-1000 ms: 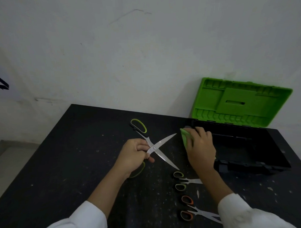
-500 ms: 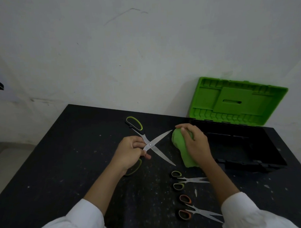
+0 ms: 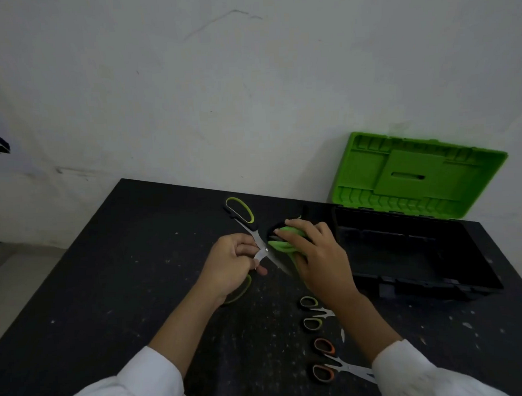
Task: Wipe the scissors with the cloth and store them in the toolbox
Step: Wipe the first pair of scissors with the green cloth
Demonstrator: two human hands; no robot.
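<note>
Green cloth (image 3: 280,246) is bunched under the right hand (image 3: 318,255), whose fingers curl over it and press it round 1 blade of the large scissors (image 3: 254,234). The left hand (image 3: 229,264) pinches these scissors at the pivot. They are spread in an X: 1 handle loop points away, beyond the left hand, and the bare blade slants toward the right palm. The open toolbox (image 3: 405,284) stands just outside the right hand. 2 smaller pairs, green-handled (image 3: 323,311) and orange-handled (image 3: 348,368), lie beside the right forearm.
</note>
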